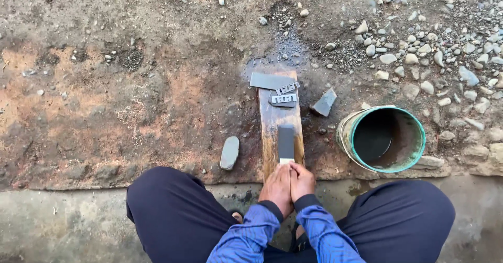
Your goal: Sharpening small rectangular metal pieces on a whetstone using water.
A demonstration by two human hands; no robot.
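I squat over a narrow wet wooden plank (272, 119) lying on the dirt ground. A dark grey whetstone (286, 141) rests on its near half. My left hand (277, 188) and my right hand (302, 179) are pressed together at the stone's near end, fingers closed on a small pale metal piece (286, 160) held flat against the stone. At the plank's far end lie a flat grey metal blade (271, 80) and two small slotted metal plates (284, 98).
A round green-rimmed bucket (414, 153) with dark water stands right of the plank. A grey stone (229, 152) lies to the left, a broken stone chunk (324, 102) to the right. Loose pebbles (429, 53) cover the far right. My knees flank the plank.
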